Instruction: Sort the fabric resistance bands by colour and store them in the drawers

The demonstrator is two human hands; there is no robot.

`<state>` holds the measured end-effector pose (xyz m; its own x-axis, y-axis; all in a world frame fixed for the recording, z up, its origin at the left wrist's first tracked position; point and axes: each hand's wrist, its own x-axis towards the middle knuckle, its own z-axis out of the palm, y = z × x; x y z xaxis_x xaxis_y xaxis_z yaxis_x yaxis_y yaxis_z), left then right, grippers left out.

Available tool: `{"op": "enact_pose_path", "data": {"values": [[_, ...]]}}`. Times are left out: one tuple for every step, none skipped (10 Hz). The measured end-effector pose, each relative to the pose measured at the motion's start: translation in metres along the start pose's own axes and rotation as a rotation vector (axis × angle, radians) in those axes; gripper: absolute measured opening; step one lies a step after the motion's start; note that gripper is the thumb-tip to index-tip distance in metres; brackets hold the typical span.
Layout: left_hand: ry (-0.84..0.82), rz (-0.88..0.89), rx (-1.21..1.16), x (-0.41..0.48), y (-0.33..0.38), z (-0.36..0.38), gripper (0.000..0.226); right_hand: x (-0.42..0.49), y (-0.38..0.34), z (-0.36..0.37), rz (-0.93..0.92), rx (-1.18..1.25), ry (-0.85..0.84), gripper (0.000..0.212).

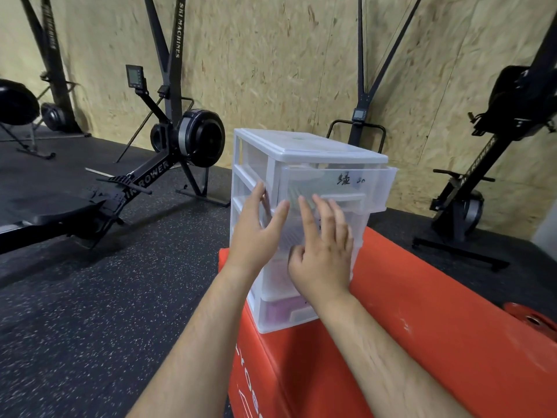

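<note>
**Left grip** (256, 227): fingers straight and spread, holding nothing. The thumb is raised at the front-left post of the drawer unit (301, 146), and the palm faces the second drawer front.

**Right grip** (324, 254): fingers straight and lightly fanned, holding nothing. The fingertips lie just under the handle recess of the top drawer (361, 179). Whether they touch the plastic cannot be told.

**Top drawer:** translucent, standing partly out of the frame, with a handwritten label (349, 178) on its front. A green band (294, 191) shows faintly through the wall.

**Governing relation:** the top drawer lies just above and beyond both sets of fingertips. Its slide axis runs front to back into the unit. The right grip is nearer the handle, while the left is placed to steady the frame.

**Lower drawers:** all pushed in. A purple band (280, 310) is visible in the bottom one. Other contents are too faint to name.

**Support:** the unit stands at the corner of a red box (422, 297).

**Surroundings:** a red weight plate (530, 319) at the right edge, a rowing machine (156, 173) on the rubber floor, and a chipboard wall behind.

**Judged status:** sorting appears nearly done, with the top drawer not yet shut.
</note>
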<state>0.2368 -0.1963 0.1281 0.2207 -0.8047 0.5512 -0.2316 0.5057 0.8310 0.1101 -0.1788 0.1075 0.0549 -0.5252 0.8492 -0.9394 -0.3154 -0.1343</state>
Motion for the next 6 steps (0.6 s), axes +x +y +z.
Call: {"op": "enact_pose_path", "data": {"values": [[0.044,0.021,0.026,0.007,-0.004,0.002,0.055,0.006,0.002,0.003,-0.018,-0.048,-0.089,0.087],[0.114,0.038,0.047,0.014,-0.003,0.002,0.042,0.014,-0.001,0.005,-0.032,-0.087,-0.163,0.088],[0.123,0.051,0.095,0.017,-0.002,0.002,0.034,0.018,-0.004,0.001,-0.021,-0.087,-0.203,0.083],[0.141,0.083,0.189,0.012,0.007,0.002,0.038,0.017,-0.003,-0.015,-0.023,-0.084,-0.207,0.071],[0.268,0.251,0.394,-0.013,0.029,0.000,0.043,0.015,0.005,-0.046,-0.039,-0.045,-0.217,0.062],[0.174,0.473,0.595,-0.064,0.047,0.002,0.033,0.007,0.010,-0.092,-0.023,-0.056,-0.272,0.051]]}}
